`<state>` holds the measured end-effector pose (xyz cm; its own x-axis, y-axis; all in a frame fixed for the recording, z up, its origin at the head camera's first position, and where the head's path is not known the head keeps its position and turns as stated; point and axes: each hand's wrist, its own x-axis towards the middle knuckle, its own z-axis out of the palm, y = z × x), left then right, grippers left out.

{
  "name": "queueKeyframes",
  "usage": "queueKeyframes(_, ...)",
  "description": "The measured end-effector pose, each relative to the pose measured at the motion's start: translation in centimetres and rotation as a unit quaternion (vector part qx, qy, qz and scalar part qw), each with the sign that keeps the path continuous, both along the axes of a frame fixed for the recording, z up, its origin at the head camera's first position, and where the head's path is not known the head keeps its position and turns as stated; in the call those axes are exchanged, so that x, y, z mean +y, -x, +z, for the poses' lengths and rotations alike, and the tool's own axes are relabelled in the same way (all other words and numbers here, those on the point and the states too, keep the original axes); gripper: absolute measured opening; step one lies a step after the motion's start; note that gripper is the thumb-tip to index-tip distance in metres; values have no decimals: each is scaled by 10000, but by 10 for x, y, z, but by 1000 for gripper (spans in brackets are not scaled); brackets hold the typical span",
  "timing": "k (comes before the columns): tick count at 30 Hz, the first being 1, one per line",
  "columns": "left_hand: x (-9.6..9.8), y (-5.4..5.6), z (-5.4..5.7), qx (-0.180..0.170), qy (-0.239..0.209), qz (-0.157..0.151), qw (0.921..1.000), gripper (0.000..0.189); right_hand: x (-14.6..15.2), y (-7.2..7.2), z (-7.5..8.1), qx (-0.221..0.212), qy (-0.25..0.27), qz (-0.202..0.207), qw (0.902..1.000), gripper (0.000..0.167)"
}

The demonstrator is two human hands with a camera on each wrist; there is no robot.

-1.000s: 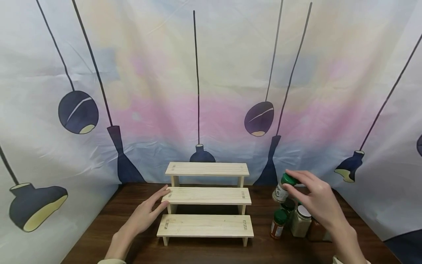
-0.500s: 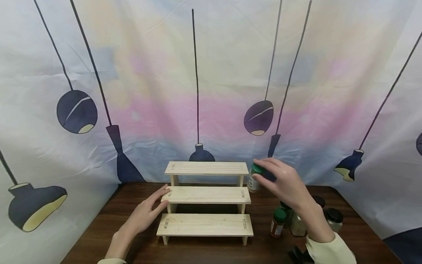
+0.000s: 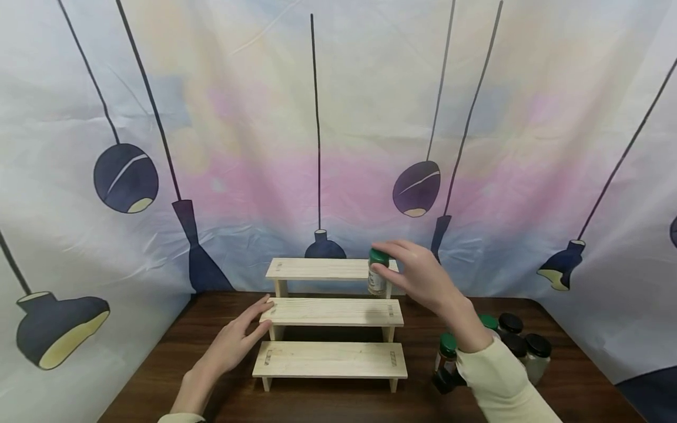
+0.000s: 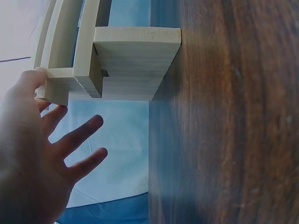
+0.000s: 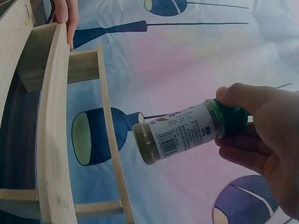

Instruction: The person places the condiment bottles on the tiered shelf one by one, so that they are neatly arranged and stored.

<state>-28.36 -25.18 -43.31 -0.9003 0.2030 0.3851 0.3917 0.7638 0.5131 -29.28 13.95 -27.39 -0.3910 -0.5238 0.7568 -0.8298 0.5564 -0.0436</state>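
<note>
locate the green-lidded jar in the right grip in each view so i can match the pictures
Head: jar right of centre, across the right end of the top shelf, in the right grip.
Left wrist: not in it.
Right wrist: jar just right of centre, slanting, lid toward the right edge.
Shared landmark: the wooden rack, low centre in the head view, upper left in the left wrist view, left side in the right wrist view.

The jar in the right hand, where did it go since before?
The right hand carried the green-lidded jar left, from over the other jars to the right end of the wooden rack, without letting go. The rack stayed put, and the left hand still touches its middle shelf.
</note>
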Motion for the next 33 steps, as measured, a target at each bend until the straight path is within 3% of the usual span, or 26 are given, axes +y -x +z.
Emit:
queueKeyframes(12,1,1,0,-64,-4,63,10000,49,-38,17,10,-776,-138,-108,9968,40)
queueKeyframes(22,1,2,0,-24,17,49,10000,49,-75,29,19,-767,-306,25,9966,39)
queueKeyframes(33,0,3,-1,-16,-55,4,10000,48,-121,47,28,-1263,-577,-4,9903,41)
